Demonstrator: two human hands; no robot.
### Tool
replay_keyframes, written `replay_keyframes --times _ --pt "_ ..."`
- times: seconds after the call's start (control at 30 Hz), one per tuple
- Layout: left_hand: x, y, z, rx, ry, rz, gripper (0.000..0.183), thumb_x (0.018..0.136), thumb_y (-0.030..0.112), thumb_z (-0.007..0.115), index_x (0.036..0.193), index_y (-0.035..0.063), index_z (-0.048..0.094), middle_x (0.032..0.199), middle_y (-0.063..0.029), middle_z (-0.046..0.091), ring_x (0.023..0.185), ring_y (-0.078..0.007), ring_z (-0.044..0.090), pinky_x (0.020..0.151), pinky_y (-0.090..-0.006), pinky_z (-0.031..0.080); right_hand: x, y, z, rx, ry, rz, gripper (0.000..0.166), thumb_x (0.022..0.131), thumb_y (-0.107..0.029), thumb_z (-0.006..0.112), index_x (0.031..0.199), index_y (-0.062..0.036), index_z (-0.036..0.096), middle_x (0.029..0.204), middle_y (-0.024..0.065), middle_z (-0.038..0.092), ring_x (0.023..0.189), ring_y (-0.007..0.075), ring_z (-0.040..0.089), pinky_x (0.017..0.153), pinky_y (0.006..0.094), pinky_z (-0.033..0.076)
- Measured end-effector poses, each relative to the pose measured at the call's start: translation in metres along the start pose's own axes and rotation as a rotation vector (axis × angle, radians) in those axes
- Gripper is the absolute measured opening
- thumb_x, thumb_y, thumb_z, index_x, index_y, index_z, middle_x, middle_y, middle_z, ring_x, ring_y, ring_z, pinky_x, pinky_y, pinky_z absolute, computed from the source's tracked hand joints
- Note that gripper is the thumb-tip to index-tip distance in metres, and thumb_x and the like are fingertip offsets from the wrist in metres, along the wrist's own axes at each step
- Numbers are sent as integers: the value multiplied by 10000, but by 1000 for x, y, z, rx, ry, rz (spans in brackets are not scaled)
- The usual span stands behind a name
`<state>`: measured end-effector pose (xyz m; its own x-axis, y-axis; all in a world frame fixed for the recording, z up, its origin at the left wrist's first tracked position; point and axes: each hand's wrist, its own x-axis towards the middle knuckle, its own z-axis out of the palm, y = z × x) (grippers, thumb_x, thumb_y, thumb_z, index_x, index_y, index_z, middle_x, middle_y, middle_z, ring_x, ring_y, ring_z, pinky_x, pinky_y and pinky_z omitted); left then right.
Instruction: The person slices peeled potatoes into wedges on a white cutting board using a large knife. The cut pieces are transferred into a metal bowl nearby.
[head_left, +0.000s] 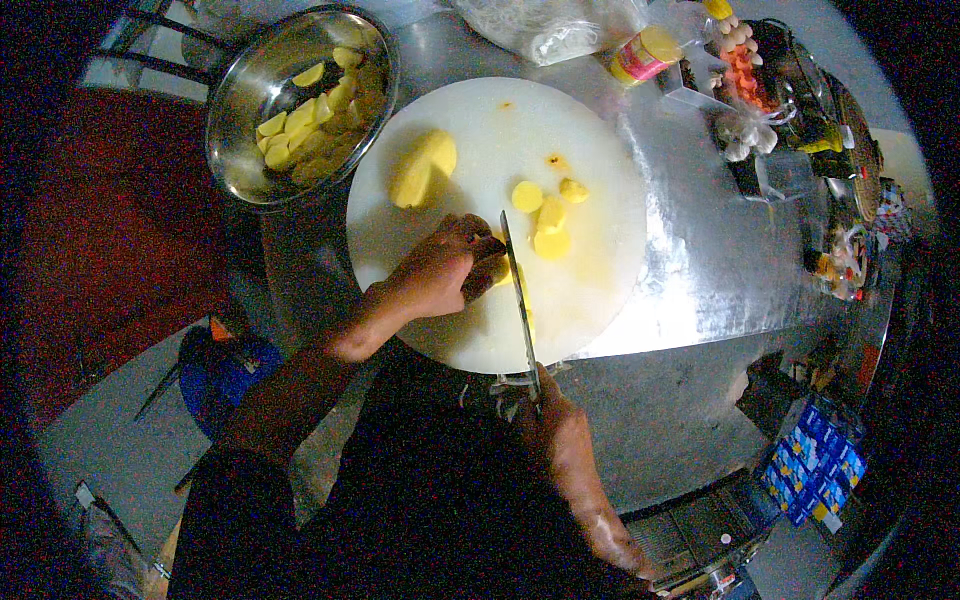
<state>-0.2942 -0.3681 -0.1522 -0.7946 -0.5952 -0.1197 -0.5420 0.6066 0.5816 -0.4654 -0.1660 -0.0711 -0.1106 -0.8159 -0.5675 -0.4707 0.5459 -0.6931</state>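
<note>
My right hand grips the handle of a kitchen knife, its blade pointing away from me over the round white cutting board. Close against the blade's left side, my left hand holds a yellow peeled piece, probably potato, mostly hidden by the fingers. A thin yellow strip shows just right of the blade. Farther right on the board lie several cut yellow pieces, some overlapping. Beyond my left hand rests a larger peeled potato piece with a cut edge.
A steel bowl with several cut pieces stands at the board's upper left. A pink and yellow tub, plastic bags and an egg tray line the metal table's far side. A blue patterned box is at lower right.
</note>
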Motion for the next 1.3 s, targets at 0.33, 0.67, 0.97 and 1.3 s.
replay_keyframes --times 0.33,0.67,0.97,1.3 --pt "-1 -4 4 -41 -35 -79 300 735 113 692 1006 -13 658 1218 -223 570 1144 -408 501 1005 -462 433 4 -9 -16 -61 -219 72 580 919 -61 573 1463 -15 380 1093 220 688 944 373 684 810 416 553" --pt "-9 -8 13 -36 92 -46 415 721 164 752 1087 39 600 1201 -204 525 1155 -414 492 977 -482 462 70 7 14 12 -52 61 390 879 -69 578 1263 -9 539 796 278 656 722 427 672 643 464 533" --pt "-15 -13 13 -108 119 -25 355 758 121 723 1087 54 608 1169 -202 534 1129 -407 506 964 -472 459 66 -3 4 -7 -47 73 377 894 -87 564 1260 4 562 812 285 663 757 432 678 688 472 539" --pt "-4 -9 2 -132 38 8 238 844 163 641 1051 48 657 1101 -192 598 1066 -386 530 975 -468 429 12 -17 -11 31 -78 67 371 901 -87 601 1265 -26 563 885 282 667 817 462 664 678 484 546"
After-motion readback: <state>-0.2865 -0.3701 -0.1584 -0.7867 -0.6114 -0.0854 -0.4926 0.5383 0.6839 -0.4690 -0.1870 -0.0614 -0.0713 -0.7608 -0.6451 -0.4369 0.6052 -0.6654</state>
